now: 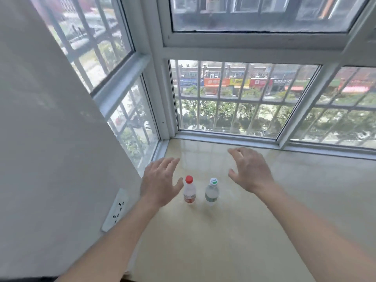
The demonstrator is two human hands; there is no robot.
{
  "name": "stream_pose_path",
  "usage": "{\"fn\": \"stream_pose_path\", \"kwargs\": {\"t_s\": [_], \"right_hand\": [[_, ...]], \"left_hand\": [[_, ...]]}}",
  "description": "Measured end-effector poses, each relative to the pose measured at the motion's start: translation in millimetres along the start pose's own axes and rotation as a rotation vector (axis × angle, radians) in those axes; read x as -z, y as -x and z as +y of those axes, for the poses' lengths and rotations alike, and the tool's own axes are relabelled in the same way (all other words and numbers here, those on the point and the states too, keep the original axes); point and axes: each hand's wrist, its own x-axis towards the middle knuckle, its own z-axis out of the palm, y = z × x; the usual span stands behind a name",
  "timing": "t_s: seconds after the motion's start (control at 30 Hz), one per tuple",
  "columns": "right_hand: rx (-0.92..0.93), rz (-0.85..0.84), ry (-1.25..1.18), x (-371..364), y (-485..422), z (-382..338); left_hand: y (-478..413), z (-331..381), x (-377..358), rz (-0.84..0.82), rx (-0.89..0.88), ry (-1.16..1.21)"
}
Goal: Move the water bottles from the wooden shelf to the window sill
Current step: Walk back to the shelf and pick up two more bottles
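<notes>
Your two water bottles stand upright on the window sill (264,200), side by side and slightly apart: the red-capped bottle (189,190) on the left, the bottle with the white and green cap (212,191) on the right. Your left hand (160,181) hovers just beside the red-capped bottle, fingers spread wide and holding nothing; whether the thumb touches the bottle, you cannot tell. Your right hand (251,171) hangs above the sill to the right of the other bottle, apart from it, fingers wide and relaxed, also holding nothing. A white wall socket (115,210) sits on the wall at left, and barred windows (234,98) rise behind the sill.
</notes>
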Motion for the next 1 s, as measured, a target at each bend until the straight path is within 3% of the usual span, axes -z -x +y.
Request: {"fn": "stream_pose_path", "kwargs": {"t_s": [0.23,0.57,0.73,1.0], "right_hand": [[0.068,0.208,0.051,75,9,-34],[0.079,0.35,0.059,107,36,-44],[-0.064,0.358,0.097,120,66,-22],[-0.438,0.411,0.176,133,165,12]], "left_hand": [[-5,20,68,0.113,-0.048,-0.064],[-12,57,95,0.185,-0.113,-0.001],[-21,89,93,0.182,-0.234,0.031],[-17,170,87,0.132,-0.573,0.144]]}}
